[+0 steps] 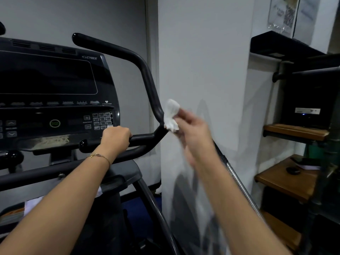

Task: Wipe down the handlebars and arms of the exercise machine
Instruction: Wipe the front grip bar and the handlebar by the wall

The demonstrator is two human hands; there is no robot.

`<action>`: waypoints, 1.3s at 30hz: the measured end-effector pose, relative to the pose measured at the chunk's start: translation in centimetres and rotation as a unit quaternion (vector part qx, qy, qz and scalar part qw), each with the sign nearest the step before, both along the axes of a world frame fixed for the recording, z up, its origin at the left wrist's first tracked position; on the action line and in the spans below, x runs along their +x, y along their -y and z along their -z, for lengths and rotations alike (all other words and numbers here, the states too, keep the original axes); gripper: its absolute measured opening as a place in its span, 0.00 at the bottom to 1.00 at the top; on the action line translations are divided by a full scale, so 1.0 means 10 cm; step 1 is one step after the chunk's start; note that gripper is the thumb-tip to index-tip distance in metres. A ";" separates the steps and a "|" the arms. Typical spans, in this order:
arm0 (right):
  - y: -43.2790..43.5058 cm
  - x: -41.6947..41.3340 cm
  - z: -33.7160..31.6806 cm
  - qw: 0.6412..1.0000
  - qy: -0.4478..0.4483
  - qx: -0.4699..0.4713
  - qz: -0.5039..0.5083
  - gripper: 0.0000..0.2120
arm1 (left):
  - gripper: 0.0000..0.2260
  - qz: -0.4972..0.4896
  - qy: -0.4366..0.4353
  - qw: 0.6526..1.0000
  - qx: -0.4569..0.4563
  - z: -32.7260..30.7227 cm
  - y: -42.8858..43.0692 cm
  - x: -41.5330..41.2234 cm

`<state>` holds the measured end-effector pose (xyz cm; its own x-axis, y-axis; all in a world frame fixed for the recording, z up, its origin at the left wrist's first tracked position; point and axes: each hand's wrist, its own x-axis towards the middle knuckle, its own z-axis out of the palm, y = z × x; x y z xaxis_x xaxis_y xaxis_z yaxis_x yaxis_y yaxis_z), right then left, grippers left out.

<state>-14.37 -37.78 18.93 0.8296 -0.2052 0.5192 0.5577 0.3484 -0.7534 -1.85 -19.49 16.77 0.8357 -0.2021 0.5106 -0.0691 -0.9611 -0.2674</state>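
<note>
in the head view the left hand (pixel 116 138) wraps its fingers (pixel 126 133) round the short horizontal grip (pixel 143 138) under the console (pixel 55 89), likely to steady the machine, while the blurred right hand (pixel 193 129) pinches a crumpled white wipe (pixel 172 115) against the bend of the black handlebar (pixel 147 74), at two o'clock from the left hand. the bar climbs toward eleven o'clock with open room along it, but the white pillar (pixel 202 61) stands close at three o'clock, so strokes probably must follow the bar.

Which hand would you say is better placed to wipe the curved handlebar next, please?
The right, I'd judge. The right hand pinches the white cloth right at the bend of the curved handlebar, while the left hand grips the lower bar and has no cloth.
</note>
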 end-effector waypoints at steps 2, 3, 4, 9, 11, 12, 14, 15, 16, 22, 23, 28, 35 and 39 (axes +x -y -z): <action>0.29 0.07 -0.23 0.914 0.142 -0.302 0.230 0.12 | 0.11 0.002 0.001 1.000 0.007 0.01 0.00 -0.02; 0.45 0.13 -0.33 0.845 0.163 -0.419 0.290 0.10 | 0.11 0.004 0.004 1.000 0.012 0.01 0.00 -0.03; 0.60 0.20 -0.40 0.781 0.156 -0.519 0.310 0.10 | 0.11 0.004 0.007 1.000 0.015 0.01 0.01 -0.04; 0.94 0.29 -0.32 0.611 0.076 -0.743 0.262 0.09 | 0.13 -0.002 0.031 0.999 0.026 0.06 0.01 -0.04; 1.02 0.21 -0.22 0.626 0.087 -0.727 0.268 0.11 | 0.13 -0.006 0.044 0.999 0.026 0.11 0.00 -0.05; 1.05 0.16 -0.17 0.636 0.097 -0.718 0.266 0.12 | 0.13 -0.002 0.052 0.998 0.020 0.13 -0.01 -0.05; 1.11 0.14 -0.13 0.638 0.097 -0.720 0.255 0.11 | 0.12 0.005 0.068 0.998 0.003 0.18 -0.02 -0.05; 1.09 0.15 -0.13 0.633 0.090 -0.727 0.251 0.10 | 0.12 0.015 0.081 0.997 -0.004 0.23 -0.02 -0.05; 1.05 0.18 -0.14 0.635 0.095 -0.724 0.253 0.11 | 0.11 0.028 0.092 0.995 -0.008 0.27 -0.01 -0.05; 0.93 0.23 -0.08 0.695 0.071 -0.654 0.289 0.15 | 0.24 0.009 0.116 0.993 0.024 0.48 0.00 -0.07; 0.95 0.16 -0.03 0.681 0.085 -0.663 0.300 0.12 | 0.24 0.005 0.113 0.993 0.026 0.47 0.00 -0.08; 1.13 -0.03 -0.02 0.640 0.076 -0.725 0.242 0.16 | 0.26 0.042 0.114 0.992 0.036 0.48 -0.05 -0.08; 1.04 -0.05 -0.07 0.760 0.055 -0.616 0.201 0.16 | 0.26 -0.022 0.080 0.994 0.077 0.30 -0.35 -0.44; 1.19 -0.09 0.13 0.711 0.150 -0.640 0.250 0.10 | 0.26 -0.066 0.032 0.992 0.106 0.26 -0.36 -0.54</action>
